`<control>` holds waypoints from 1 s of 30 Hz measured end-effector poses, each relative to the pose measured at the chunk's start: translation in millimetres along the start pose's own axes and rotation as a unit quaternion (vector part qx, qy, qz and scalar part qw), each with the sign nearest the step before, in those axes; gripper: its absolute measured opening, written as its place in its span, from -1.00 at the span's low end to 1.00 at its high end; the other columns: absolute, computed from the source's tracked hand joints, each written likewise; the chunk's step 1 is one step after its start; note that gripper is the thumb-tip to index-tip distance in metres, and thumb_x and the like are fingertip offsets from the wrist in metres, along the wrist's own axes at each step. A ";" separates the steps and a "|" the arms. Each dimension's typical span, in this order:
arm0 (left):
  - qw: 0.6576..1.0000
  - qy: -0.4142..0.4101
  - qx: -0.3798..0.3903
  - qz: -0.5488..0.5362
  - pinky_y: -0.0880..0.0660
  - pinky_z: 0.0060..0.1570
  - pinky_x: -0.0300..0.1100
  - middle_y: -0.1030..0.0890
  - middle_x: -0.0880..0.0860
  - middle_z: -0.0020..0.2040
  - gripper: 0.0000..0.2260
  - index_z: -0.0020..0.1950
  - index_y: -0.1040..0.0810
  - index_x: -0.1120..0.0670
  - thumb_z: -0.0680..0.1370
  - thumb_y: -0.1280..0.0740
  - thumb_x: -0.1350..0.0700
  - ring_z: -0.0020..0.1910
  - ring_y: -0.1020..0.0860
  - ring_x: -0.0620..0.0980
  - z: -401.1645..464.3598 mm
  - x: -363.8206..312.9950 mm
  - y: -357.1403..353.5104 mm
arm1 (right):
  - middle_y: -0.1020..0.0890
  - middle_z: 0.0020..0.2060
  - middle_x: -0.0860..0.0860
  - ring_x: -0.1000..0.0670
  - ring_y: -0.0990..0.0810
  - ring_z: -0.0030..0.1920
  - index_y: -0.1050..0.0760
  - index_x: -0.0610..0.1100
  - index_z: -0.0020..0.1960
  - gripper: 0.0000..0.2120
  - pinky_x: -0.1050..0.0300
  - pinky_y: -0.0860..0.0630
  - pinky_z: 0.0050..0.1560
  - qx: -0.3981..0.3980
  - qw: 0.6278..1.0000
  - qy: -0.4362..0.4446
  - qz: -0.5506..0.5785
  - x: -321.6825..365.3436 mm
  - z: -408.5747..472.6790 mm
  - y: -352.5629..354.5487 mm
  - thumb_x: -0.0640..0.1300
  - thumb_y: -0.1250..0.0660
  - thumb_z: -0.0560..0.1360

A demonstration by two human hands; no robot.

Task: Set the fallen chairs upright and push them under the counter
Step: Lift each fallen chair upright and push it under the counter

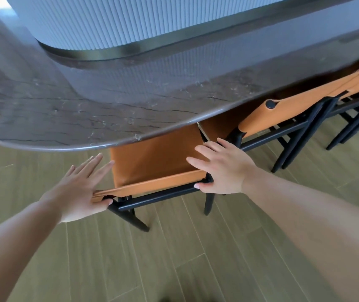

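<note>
near chair [156, 162]: upright, centre of frame, orange seat partly under the counter [65, 118] edge
left hand [80, 188]: lower left, fingers straight, palm flat against chair's left back corner, gripping nothing
right hand [222, 168]: centre right, fingers spread, resting flat on seat's right corner, thumb on black frame
second chair [283, 110]: upper right, upright, tucked under counter
floor [196, 258]: wood planks

Person, head-camera view: two bare forearms entered from the lower corners, no sleeve, cuff, watch, bracelet or glove showing on either. Left hand [80, 188] was bare, ringless on the visible fingers, nails short and unpainted. Right hand [222, 168] was likewise bare, with short plain nails and knuckles lightly creased.
</note>
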State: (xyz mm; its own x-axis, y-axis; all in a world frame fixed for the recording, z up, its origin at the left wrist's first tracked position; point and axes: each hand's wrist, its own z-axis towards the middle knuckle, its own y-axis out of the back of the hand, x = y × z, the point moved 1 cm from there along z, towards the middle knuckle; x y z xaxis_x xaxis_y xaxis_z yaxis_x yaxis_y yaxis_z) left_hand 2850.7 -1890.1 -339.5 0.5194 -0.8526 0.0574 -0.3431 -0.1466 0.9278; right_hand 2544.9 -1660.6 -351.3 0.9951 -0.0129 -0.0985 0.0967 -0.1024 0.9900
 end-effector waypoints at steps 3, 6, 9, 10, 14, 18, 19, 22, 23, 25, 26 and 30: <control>1.000 -0.003 -0.004 0.004 0.23 0.51 -0.06 0.35 -0.14 0.56 -0.16 0.50 0.33 -0.33 0.50 -0.25 -0.36 0.45 0.32 -0.20 13.4 6.2 6.2 | -0.45 0.36 -0.09 -0.18 -0.42 0.33 -0.30 0.06 0.48 -0.33 -0.21 -0.33 0.40 -0.003 1.000 0.002 -0.001 -8.7 11.9 1.2 0.40 -0.07 0.49; 1.000 -0.005 0.002 0.000 0.22 0.52 -0.05 0.36 -0.13 0.56 -0.15 0.47 0.36 -0.34 0.50 -0.26 -0.35 0.46 0.34 -0.20 22.9 12.0 12.8 | -0.46 0.35 -0.10 -0.18 -0.44 0.32 -0.29 0.06 0.49 -0.32 -0.21 -0.33 0.40 -0.007 1.000 -0.002 0.002 -14.8 25.3 2.1 0.40 -0.07 0.49; 1.000 -0.003 0.001 -0.013 0.23 0.52 -0.05 0.39 -0.14 0.55 -0.16 0.47 0.36 -0.36 0.49 -0.25 -0.37 0.46 0.36 -0.21 29.3 15.4 18.7 | -0.49 0.30 -0.10 -0.17 -0.48 0.26 -0.29 0.03 0.48 -0.32 -0.17 -0.40 0.33 -0.007 1.000 -0.008 0.008 -17.4 32.5 0.6 0.39 -0.06 0.50; 1.000 -0.002 0.003 -0.017 0.25 0.52 -0.05 0.40 -0.14 0.55 -0.16 0.48 0.35 -0.35 0.48 -0.22 -0.40 0.47 0.36 -0.20 28.8 16.5 18.3 | -0.50 0.28 -0.11 -0.17 -0.49 0.23 -0.30 0.02 0.48 -0.32 -0.16 -0.43 0.30 -0.011 1.000 0.000 0.008 -18.1 34.2 0.7 0.39 -0.07 0.50; 1.000 -0.008 -0.029 -0.007 0.24 0.53 0.01 0.36 -0.10 0.56 -0.16 0.54 0.32 -0.28 0.36 0.05 -0.50 0.53 0.32 -0.14 30.1 20.1 13.7 | -0.53 0.19 -0.13 -0.18 -0.53 0.12 -0.33 -0.06 0.43 -0.34 -0.13 -0.49 0.20 -0.029 1.000 -0.007 -0.003 -18.7 33.9 -2.4 0.35 -0.10 0.51; 0.998 -0.012 -0.065 0.006 0.08 0.56 0.07 0.15 -0.04 0.61 -0.17 0.58 0.25 -0.20 0.42 0.01 -0.48 0.59 0.08 -0.05 29.1 24.3 9.7 | -0.53 0.16 -0.17 -0.20 -0.52 0.11 -0.33 -0.16 0.38 -0.41 -0.15 -0.49 0.16 -0.066 0.997 -0.020 -0.017 -18.1 38.7 -6.4 0.26 -0.12 0.56; 0.997 -0.012 -0.071 0.013 0.01 0.55 0.10 0.09 -0.01 0.62 -0.17 0.59 0.24 -0.19 0.43 -0.01 -0.47 0.60 0.01 -0.01 28.2 25.0 8.4 | -0.52 0.21 -0.19 -0.22 -0.51 0.16 -0.33 -0.17 0.39 -0.40 -0.17 -0.48 0.20 -0.076 0.997 -0.022 -0.025 -18.0 39.7 -7.7 0.25 -0.14 0.55; 0.994 -0.014 -0.109 0.013 -0.14 0.52 0.13 -0.13 0.09 0.61 -0.17 0.62 0.07 -0.10 0.45 -0.10 -0.41 0.56 -0.18 0.10 27.2 25.1 7.3 | -0.44 0.38 -0.25 -0.26 -0.44 0.33 -0.35 -0.17 0.45 -0.33 -0.25 -0.39 0.34 -0.115 0.991 -0.054 -0.036 -18.7 41.1 -8.8 0.26 -0.24 0.52; 0.992 -0.018 -0.124 0.010 -0.12 0.51 0.10 -0.17 0.12 0.60 -0.18 0.62 0.01 -0.06 0.46 -0.12 -0.39 0.55 -0.20 0.12 26.9 24.6 7.0 | -0.40 0.41 -0.26 -0.27 -0.42 0.37 -0.34 -0.17 0.46 -0.31 -0.27 -0.35 0.37 -0.124 0.990 -0.060 -0.037 -18.7 41.3 -9.1 0.27 -0.25 0.51; 0.987 -0.027 -0.156 0.019 -0.07 0.51 0.06 -0.22 0.17 0.57 -0.19 0.60 -0.09 0.01 0.45 -0.15 -0.37 0.53 -0.23 0.16 26.2 22.3 6.6 | -0.37 0.44 -0.27 -0.28 -0.38 0.41 -0.34 -0.18 0.46 -0.29 -0.30 -0.30 0.41 -0.135 0.988 -0.061 -0.040 -19.5 41.1 -9.7 0.28 -0.25 0.51; 0.984 -0.027 -0.177 0.025 -0.09 0.50 0.08 -0.24 0.19 0.56 -0.19 0.59 -0.13 0.04 0.45 -0.16 -0.36 0.52 -0.24 0.17 26.1 20.8 6.2 | -0.36 0.45 -0.27 -0.28 -0.38 0.41 -0.34 -0.18 0.46 -0.29 -0.31 -0.28 0.42 -0.139 0.988 -0.061 -0.042 -21.2 40.8 -9.7 0.28 -0.25 0.50; 0.964 -0.036 -0.258 0.043 -0.23 0.45 0.20 -0.29 0.23 0.54 -0.20 0.52 -0.31 0.14 0.43 -0.23 -0.34 0.50 -0.31 0.22 32.2 15.8 8.1 | -0.36 0.44 -0.28 -0.28 -0.38 0.42 -0.37 -0.19 0.44 -0.28 -0.32 -0.26 0.42 -0.141 0.986 -0.068 -0.050 -33.3 45.4 -9.1 0.30 -0.26 0.49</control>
State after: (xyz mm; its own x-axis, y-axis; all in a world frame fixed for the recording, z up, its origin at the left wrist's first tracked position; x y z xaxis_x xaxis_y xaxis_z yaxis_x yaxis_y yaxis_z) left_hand 2830.9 -1920.9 -343.0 0.4446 -0.8858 0.1331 0.0629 0.1791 0.9818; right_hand 2509.9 -1704.4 -361.5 0.9696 -0.1526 -0.1911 0.2163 0.1704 0.9613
